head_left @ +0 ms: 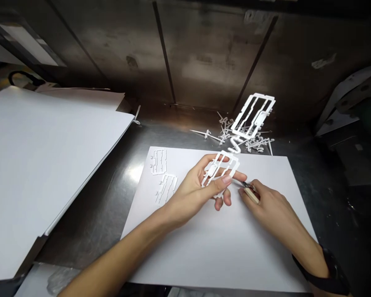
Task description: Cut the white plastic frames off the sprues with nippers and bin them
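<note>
Well left of the middle white sheet [222, 247]: a broad stack of white paper [43, 165], flat on the dark metal table [111, 198]. On the sheet's upper left corner: two small white plastic frames [158, 161], lying flat, one just below the other, apart from both hands. Above the sheet's centre: the left hand [198, 187], clenched on a white plastic frame piece [221, 167], thumb across its near edge, fingers behind, lifted off the paper. Joined to it by an S-shaped runner: a second frame [253, 115], reaching up beyond the sheet's far edge. Just past that far edge, under the second frame: a heap of white plastic offcuts [250, 142]. Over the sheet's right half: the right hand [272, 206], closed around a small cutter [249, 190], tip touching the held piece's right edge. At the sheet's lower right corner: a black wristband [324, 268].
</note>
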Demonstrator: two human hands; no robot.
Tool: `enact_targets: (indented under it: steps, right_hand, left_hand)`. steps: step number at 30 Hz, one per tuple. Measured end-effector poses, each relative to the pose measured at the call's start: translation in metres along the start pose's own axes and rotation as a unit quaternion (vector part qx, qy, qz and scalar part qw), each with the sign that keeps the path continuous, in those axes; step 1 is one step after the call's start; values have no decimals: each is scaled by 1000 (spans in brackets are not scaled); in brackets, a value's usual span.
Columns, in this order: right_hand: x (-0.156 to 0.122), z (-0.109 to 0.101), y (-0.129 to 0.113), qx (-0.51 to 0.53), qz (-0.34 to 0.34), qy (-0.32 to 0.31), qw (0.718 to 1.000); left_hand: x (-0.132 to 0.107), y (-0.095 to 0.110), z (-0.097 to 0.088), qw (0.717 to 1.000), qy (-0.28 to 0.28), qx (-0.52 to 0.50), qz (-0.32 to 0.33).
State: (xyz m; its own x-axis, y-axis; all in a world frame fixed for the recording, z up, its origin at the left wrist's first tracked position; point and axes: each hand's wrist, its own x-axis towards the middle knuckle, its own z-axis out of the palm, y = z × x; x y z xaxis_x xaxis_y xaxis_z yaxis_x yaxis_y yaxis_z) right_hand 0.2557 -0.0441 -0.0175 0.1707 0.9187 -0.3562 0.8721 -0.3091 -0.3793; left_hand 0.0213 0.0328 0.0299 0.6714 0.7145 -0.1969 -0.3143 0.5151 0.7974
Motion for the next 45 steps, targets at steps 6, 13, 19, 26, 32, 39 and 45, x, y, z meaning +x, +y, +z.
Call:
enact_targets:
  steps: [6, 13, 19, 26, 32, 39, 45]
  right_hand:
    - [0, -2, -1, -19, 22, -5, 1000]
    - [-3, -5, -3, -27, 31, -7, 999]
    - [-2, -3, -2, -27, 33, 0, 999]
    - [-1, 2, -4, 0, 21, -19, 1000]
    - [-2, 4, -6, 30, 7, -14, 999]
    - [0, -2, -1, 75, -15, -6, 997]
    - [-11, -30, 2, 202, -86, -63, 974]
  left_hand:
    - [1, 1, 2, 997, -3, -79, 18]
    - [-2, 3, 4, 995, -9, -99, 15]
    - [-5, 3, 6, 998, -11, -64, 0]
    - [-11, 1, 4, 998, -62, -12, -12]
    - [-10, 0, 3, 996, -80, 42, -15]
    - [-7, -1, 3, 994, -57, 90, -14]
    - [-5, 6, 12, 959, 45, 278, 23]
